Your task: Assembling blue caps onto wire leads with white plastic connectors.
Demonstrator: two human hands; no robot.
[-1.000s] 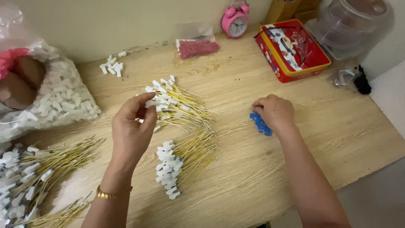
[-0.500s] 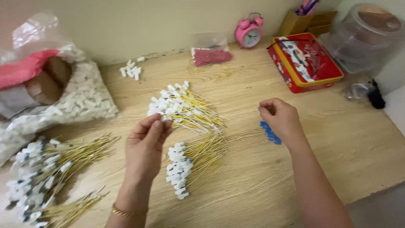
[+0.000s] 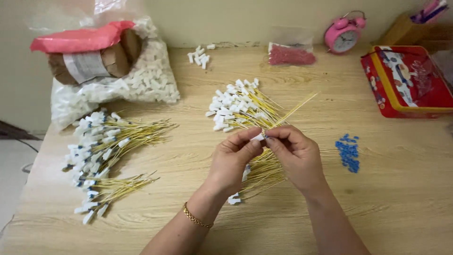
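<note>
Fingertips of both hands meet over the middle of the wooden table (image 3: 387, 189). Left hand (image 3: 233, 163) pinches a small white plastic connector (image 3: 258, 137) between thumb and forefinger; right hand (image 3: 295, 156) closes thumb and forefinger on the same connector from the other side. A thin yellow wire (image 3: 295, 107) runs from the pinch point up and to the right, straight and clear of the table surface. Whether a small part sits between the right fingertips cannot be told.

Directly beyond and beneath the hands lies a loose pile of yellow wires with white connectors (image 3: 238, 108), connector ends pointing left. A second pile of wires whose white connectors show blue inserts (image 3: 101, 144) lies well apart at the left side of the table, and a smaller bundle (image 3: 106, 191) lies just below it.

A cluster of small blue parts (image 3: 348, 152) lies near the right hand, not touching it. At the far left stands a clear bag of white connectors (image 3: 137, 80). A small heap of loose white connectors (image 3: 199, 55), a bag of red parts (image 3: 290, 54), a pink alarm clock (image 3: 344, 35) and a red tin box (image 3: 406, 80) line the far edge.
</note>
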